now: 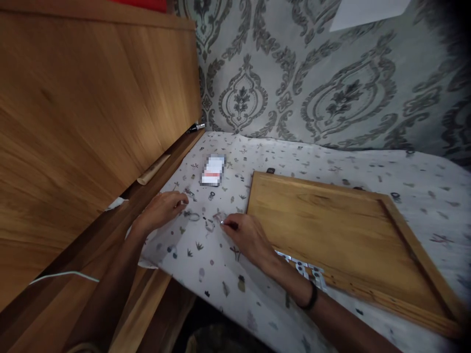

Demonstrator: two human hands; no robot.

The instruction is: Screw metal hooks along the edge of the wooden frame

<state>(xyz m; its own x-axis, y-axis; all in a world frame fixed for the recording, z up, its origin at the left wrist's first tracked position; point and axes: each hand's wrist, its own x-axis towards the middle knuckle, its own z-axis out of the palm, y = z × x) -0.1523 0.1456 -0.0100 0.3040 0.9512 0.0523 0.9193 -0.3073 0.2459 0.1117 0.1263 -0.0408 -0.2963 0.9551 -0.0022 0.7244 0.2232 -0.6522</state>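
My right hand (247,237) pinches a small shiny piece (222,222) between thumb and fingertips, just above the patterned cloth. Its exact kind is too small to make out. A little clear plastic packet (220,215) appears right beside those fingertips. My left hand (162,208) hovers over the cloth at the left, fingers loosely curled and slightly apart, with nothing visible in them. Close to it lies a thin ring-shaped item (193,216). Between the two hands sits another small loose item (209,225), blurred.
A wooden panel (324,220) with a raised edge lies at the right, with metal hinge-like fittings (303,267) along its near side. A phone (213,170) rests on the white printed cloth (235,196). A tall wooden cabinet side (99,98) stands at the left.
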